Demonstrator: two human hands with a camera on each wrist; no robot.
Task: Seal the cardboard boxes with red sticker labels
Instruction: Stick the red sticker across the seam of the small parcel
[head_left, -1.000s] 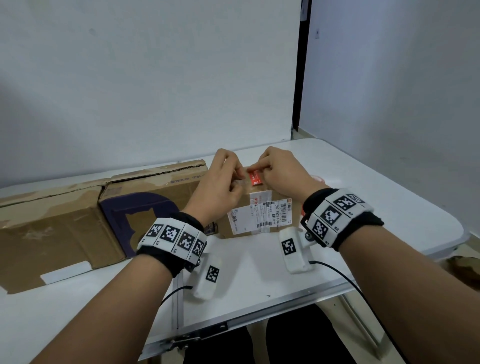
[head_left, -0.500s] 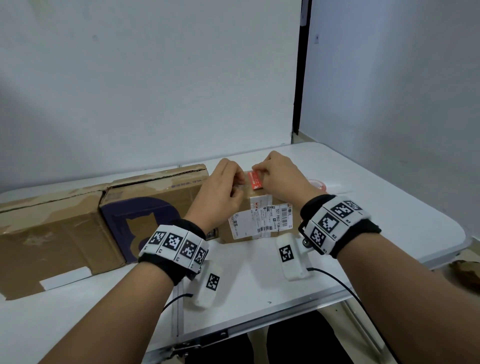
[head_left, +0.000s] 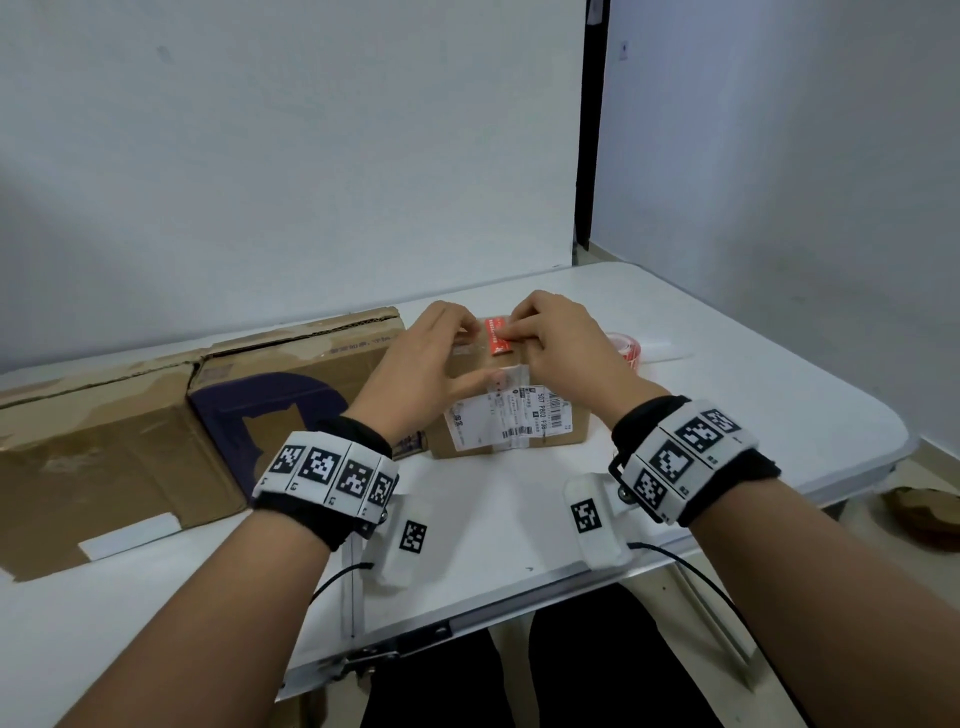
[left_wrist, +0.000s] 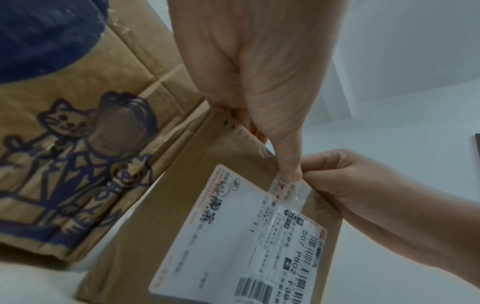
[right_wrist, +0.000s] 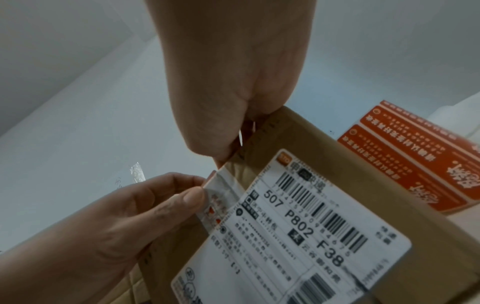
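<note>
Pressing down of a red sticker label (head_left: 497, 338) judged to be the step in hand, on the top face of the small cardboard box (head_left: 470, 364) at the middle of the table (head_left: 727, 374).

Label position: toward the box's 12 o'clock edge, lying flat as far as the head view shows.

Right hand (head_left: 563, 345): closed on the label, curled fingertips bearing on its 3 o'clock half, thumb reaching down to the near edge of the box.

Left hand (head_left: 421, 369): over the 9 o'clock half of the box top, thumb set against the clear tape strip (right_wrist: 228, 191) at the 6 o'clock edge, just above the white shipping label (head_left: 514, 421). Cannot tell whether pinching that strip or only pressing it.

Label roll (head_left: 625, 352) at 3 o'clock of the box, near it. Two larger boxes (head_left: 104, 441) at 9 o'clock, no red label seen on them.

Recommended practice:
- Hold the box firm with the left hand against sliding.
- Rub from the label's middle outward to drive out bubbles.
- Confirm the label bridges the flap seam; seam hidden under the hands, so not verified.
- Finish along both ends so no corner lifts.
</note>
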